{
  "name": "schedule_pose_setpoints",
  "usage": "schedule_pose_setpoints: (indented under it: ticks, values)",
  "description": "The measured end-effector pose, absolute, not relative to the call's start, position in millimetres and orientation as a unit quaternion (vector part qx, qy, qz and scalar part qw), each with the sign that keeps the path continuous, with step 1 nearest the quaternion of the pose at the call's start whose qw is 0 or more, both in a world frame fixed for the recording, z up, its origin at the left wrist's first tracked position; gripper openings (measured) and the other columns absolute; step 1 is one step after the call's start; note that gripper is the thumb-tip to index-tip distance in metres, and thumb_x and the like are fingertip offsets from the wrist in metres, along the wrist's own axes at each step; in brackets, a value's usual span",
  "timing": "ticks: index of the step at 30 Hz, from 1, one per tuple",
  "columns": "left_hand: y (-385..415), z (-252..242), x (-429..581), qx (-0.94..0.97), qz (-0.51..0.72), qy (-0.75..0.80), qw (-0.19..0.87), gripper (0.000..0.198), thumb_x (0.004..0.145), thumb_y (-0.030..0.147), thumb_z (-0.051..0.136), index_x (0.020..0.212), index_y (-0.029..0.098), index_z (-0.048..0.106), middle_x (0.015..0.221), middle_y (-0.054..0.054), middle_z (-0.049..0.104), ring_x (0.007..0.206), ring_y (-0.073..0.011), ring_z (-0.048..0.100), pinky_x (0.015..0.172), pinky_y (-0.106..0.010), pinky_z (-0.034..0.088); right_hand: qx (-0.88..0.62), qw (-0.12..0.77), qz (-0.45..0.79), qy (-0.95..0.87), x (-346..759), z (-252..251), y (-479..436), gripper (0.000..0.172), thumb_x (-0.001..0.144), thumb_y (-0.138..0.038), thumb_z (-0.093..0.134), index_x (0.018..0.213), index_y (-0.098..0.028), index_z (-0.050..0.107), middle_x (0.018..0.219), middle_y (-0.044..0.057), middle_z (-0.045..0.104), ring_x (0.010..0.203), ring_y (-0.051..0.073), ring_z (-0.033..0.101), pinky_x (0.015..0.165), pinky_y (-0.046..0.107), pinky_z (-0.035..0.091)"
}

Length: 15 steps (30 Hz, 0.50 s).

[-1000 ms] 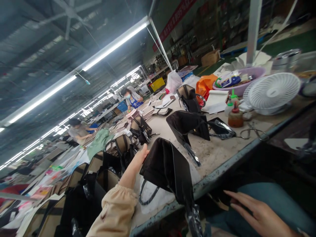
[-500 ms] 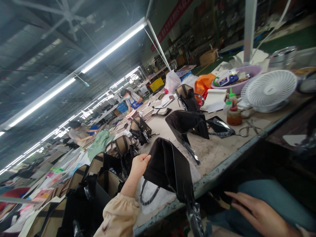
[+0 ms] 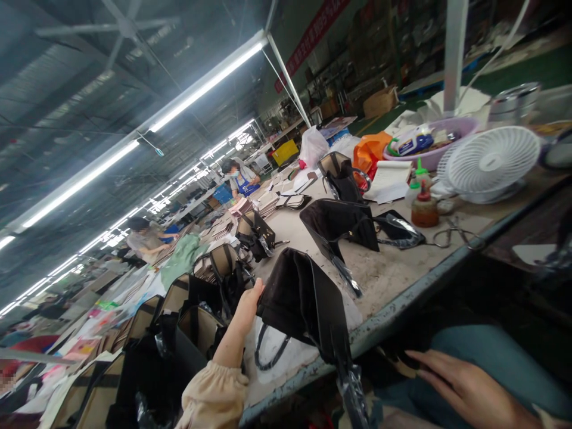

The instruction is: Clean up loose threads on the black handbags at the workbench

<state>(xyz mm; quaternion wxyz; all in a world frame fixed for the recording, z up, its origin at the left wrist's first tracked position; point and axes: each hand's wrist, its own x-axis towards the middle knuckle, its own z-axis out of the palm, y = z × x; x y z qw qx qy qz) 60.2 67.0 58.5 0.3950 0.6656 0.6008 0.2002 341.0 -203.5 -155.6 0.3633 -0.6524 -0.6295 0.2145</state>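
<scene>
The black bag stands open close to the desk's front edge and has hardly moved over the last second. What I see change is the left hand: half a second ago its fingers bunched at the bag's left rim, and now they reach in beside it, partly hidden. I judge this a shifted touch that steadies the bag; I cannot tell whether they pinch it.

The bag looks soft and dull inside, its mouth gaping, with a dark handle looping out on its left. A plastic-wrapped strap hangs past the front edge.

Beyond that edge, the right hand hovers over the lap, its fingers close together; I cannot tell what the dark patch at their tips is. Farther back on the desk, another bag and scissors lie apart from both hands.
</scene>
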Motion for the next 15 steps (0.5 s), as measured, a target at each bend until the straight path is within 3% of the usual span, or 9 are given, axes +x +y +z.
schedule_pose_setpoints:
  ticks: [4,10,15]
  values:
    - [69.0,54.1,52.7,0.760,0.160,0.557,0.295,0.049,0.071,0.061,0.050,0.054,0.015,0.054,0.049,0.002,0.047,0.051,-0.0112,0.044,0.052,-0.023,0.032,-0.657,0.387,0.219,-0.609,338.3,-146.6,-202.7,0.028,0.082,-0.038,0.054,0.106,-0.032,0.066,0.102,0.002,0.069,0.092,0.021,0.066,0.080,0.026,0.056]
    - [64.5,50.5,62.8,0.813,0.123,0.553,0.137,0.041,0.080,0.044,0.041,0.050,0.018,0.039,0.047,0.004,0.036,0.050,-0.0102,0.035,0.052,-0.024,0.023,-0.646,0.404,0.263,-0.592,317.4,-93.6,-193.7,0.040,0.082,-0.040,0.054,0.120,-0.027,0.058,0.102,0.004,0.069,0.086,0.018,0.066,0.078,0.022,0.055]
    - [55.3,48.5,64.2,0.804,0.120,0.553,0.184,0.042,0.082,0.047,0.036,0.053,0.018,0.035,0.049,0.004,0.034,0.051,-0.0102,0.035,0.051,-0.024,0.021,-0.644,0.403,0.221,-0.611,285.0,-26.7,-175.3,0.059,0.078,-0.040,0.057,0.132,-0.022,0.046,0.107,0.007,0.066,0.085,0.020,0.066,0.076,0.027,0.055]
